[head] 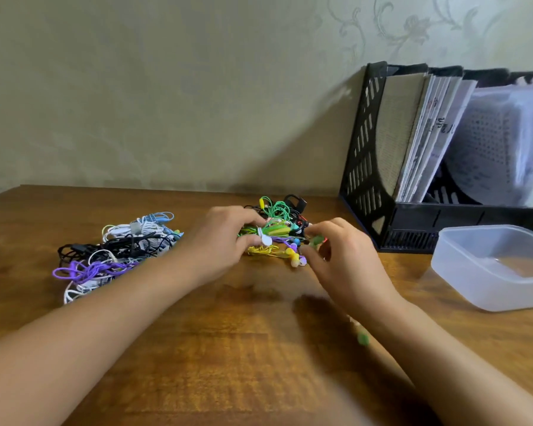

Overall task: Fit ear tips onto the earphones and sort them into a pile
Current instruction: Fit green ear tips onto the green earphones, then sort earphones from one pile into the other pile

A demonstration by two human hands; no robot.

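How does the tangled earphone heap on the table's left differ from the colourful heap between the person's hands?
The left heap is mostly white, black and purple; the middle heap is mostly green and yellow. No hand touches the left heap; the left hand rests on the middle heap. Both lie on the wooden table.

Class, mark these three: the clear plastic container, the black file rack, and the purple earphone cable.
clear plastic container (462,273), head view, its front-left wall
black file rack (362,167), head view, its slotted left side
purple earphone cable (90,269), head view, the bundled loops
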